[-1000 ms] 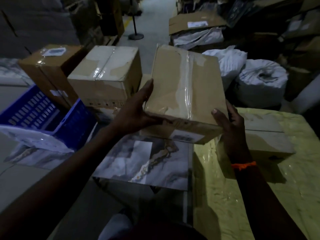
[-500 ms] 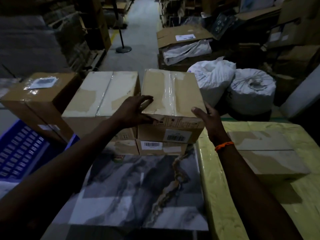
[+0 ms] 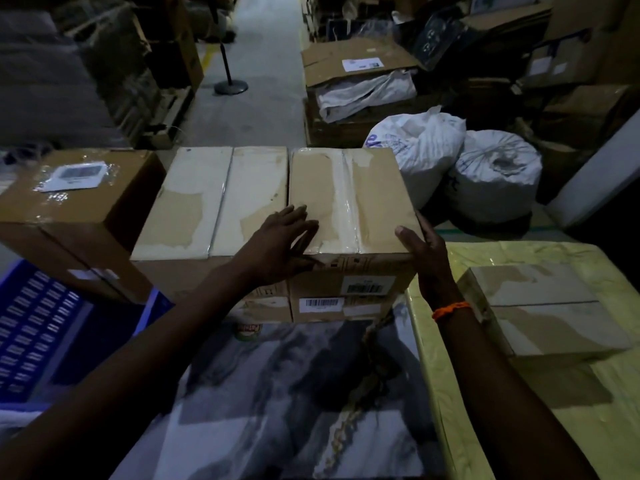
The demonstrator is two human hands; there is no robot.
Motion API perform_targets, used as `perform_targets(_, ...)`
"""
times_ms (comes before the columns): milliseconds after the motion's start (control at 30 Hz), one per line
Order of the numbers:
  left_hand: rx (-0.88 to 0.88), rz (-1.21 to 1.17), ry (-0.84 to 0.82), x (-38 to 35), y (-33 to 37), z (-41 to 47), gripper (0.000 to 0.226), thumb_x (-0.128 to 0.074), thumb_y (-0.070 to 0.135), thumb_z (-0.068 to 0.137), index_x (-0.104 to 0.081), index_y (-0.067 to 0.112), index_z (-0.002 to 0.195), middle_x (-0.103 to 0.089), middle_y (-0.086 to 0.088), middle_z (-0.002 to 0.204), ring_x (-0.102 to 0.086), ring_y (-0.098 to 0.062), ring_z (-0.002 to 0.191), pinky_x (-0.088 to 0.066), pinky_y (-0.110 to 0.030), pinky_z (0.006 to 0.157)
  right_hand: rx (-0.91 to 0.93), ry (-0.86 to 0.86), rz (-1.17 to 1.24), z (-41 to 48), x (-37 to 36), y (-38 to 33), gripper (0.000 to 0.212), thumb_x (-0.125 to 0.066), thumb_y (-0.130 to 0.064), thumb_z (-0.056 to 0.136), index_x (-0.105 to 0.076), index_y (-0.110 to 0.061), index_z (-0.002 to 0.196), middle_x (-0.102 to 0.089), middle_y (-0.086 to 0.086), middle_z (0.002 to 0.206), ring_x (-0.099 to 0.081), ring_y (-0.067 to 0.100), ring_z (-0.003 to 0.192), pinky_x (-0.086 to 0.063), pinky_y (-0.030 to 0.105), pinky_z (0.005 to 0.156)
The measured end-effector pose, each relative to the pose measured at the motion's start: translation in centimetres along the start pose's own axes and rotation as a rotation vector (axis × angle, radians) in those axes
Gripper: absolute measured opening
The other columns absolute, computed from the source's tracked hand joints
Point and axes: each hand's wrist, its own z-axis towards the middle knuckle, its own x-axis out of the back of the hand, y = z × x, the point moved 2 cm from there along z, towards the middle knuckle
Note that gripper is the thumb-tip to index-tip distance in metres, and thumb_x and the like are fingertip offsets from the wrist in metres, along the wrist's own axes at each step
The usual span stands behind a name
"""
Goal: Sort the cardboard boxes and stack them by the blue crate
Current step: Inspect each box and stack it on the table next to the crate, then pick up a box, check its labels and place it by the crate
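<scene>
A brown cardboard box [image 3: 367, 188] with clear tape down its top sits on a lower box [image 3: 332, 306] that bears a barcode label. It stands flush against a paler box [image 3: 207, 209] to its left. My left hand [image 3: 280, 244] lies flat on the near-left corner of the taped box, fingers spread. My right hand [image 3: 426, 258] holds the near-right corner, thumb on the top edge and fingers hidden down the side. The blue crate [image 3: 34, 327] is at the lower left, with a labelled brown box [image 3: 79, 209] beside it.
The stack stands on a marble-patterned table [image 3: 294, 393]. On the yellow table [image 3: 450, 410] to the right lies a flat box [image 3: 547, 306]. Two white sacks [image 3: 491, 178] sit behind the stack. An aisle with a stanchion base [image 3: 230, 86] runs between stacked cartons.
The taped box went from tilted in the air down onto the lower box beside the pale one. My left hand slid from its side onto its top.
</scene>
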Motion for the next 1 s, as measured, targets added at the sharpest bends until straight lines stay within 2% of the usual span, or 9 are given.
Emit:
perform_targets(233,-0.028,-0.026,-0.003,-0.2,-1.3,-0.3,0.078,-0.081,0.038,0.085,-0.046,0.017,0.152,-0.035,-0.014,0.162,-0.022,-0.036,0.153,-0.027,-0.046,0.120,0.066,0.134,0.008,0.6,-1.3,-0.1,0.059,-0.068,-0.029,0.085,-0.057,-0.022,0.143,-0.065,0.009,0.139,-0.061,0.028,0.129,-0.053,0.046,0.107)
perform_targets(400,-0.112,0.008,0.050,-0.4,-1.2,-0.7,0.074,-0.081,0.032,0.084,-0.050,0.012,0.148,-0.041,-0.016,0.158,-0.030,-0.037,0.150,-0.030,-0.053,0.119,0.030,0.158,-0.017,0.5,-0.8,0.6,0.043,-0.064,-0.014,0.101,-0.059,-0.011,0.143,-0.067,0.006,0.133,-0.062,0.025,0.127,-0.053,0.037,0.106)
perform_targets(467,-0.135,0.073,0.085,-0.7,-0.8,-0.9,0.070,-0.078,0.036,0.087,-0.050,0.015,0.148,-0.043,-0.012,0.158,-0.031,-0.033,0.150,-0.029,-0.060,0.118,-0.018,0.161,-0.026,-0.1,-0.7,1.0,0.040,-0.061,-0.025,0.104,-0.061,-0.011,0.142,-0.068,0.003,0.132,-0.062,0.023,0.128,-0.051,0.036,0.108)
perform_targets(567,-0.298,0.105,0.230,-2.1,1.7,-1.6,0.053,-0.063,0.044,0.091,-0.062,0.018,0.137,-0.055,-0.005,0.149,-0.037,-0.030,0.147,-0.027,-0.062,0.118,-0.065,0.135,-0.090,-2.3,0.1,2.1,0.067,-0.050,-0.067,0.098,-0.064,-0.017,0.140,-0.066,0.004,0.138,-0.060,0.021,0.131,-0.047,0.046,0.112)
perform_targets(633,-0.450,0.014,0.312,-3.9,4.8,-1.9,0.041,-0.061,0.040,0.093,-0.071,0.016,0.125,-0.065,-0.004,0.137,-0.048,-0.028,0.141,-0.031,-0.058,0.118,-0.104,0.175,-0.097,-4.4,1.5,3.8,0.070,-0.041,-0.070,0.096,-0.066,-0.017,0.134,-0.067,0.007,0.136,-0.062,0.021,0.127,-0.050,0.041,0.107)
perform_targets(700,-0.566,-0.107,0.313,-6.7,8.0,-1.7,0.029,-0.066,0.031,0.095,-0.075,0.014,0.118,-0.070,-0.004,0.129,-0.055,-0.028,0.135,-0.041,-0.051,0.112,-0.087,0.252,-0.300,-6.4,4.2,6.1,0.058,-0.046,-0.060,0.098,-0.067,-0.017,0.131,-0.068,0.006,0.133,-0.061,0.021,0.125,-0.049,0.040,0.104)
perform_targets(767,-0.602,-0.204,0.226,-10.1,10.9,-1.1,0.028,-0.066,0.031,0.097,-0.075,0.013,0.117,-0.070,-0.004,0.127,-0.057,-0.028,0.132,-0.048,-0.047,0.106,-0.049,0.285,-0.599,-7.9,8.4,9.0,0.041,-0.068,-0.037,0.097,-0.068,-0.011,0.128,-0.068,0.010,0.128,-0.061,0.027,0.122,-0.050,0.043,0.103)
perform_targets(833,-0.595,-0.186,0.123,-13.3,13.4,0.0,0.033,-0.061,0.038,0.098,-0.073,0.015,0.120,-0.070,-0.004,0.127,-0.057,-0.028,0.131,-0.052,-0.046,0.102,-0.057,0.316,-0.915,-8.6,13.1,11.5,0.042,-0.081,-0.016,0.085,-0.068,-0.008,0.125,-0.068,0.016,0.123,-0.061,0.038,0.117,-0.052,0.049,0.098)
perform_targets(1000,-0.484,-0.122,-0.203,-20.9,17.9,3.7,0.043,-0.064,0.039,0.098,-0.063,0.018,0.135,-0.064,-0.004,0.138,-0.045,-0.029,0.142,-0.047,-0.049,0.108,-0.230,0.227,-1.339,-8.4,23.0,16.9,0.048,-0.081,-0.016,0.075,-0.070,-0.018,0.121,-0.066,0.012,0.122,-0.062,0.039,0.112,-0.052,0.059,0.093)
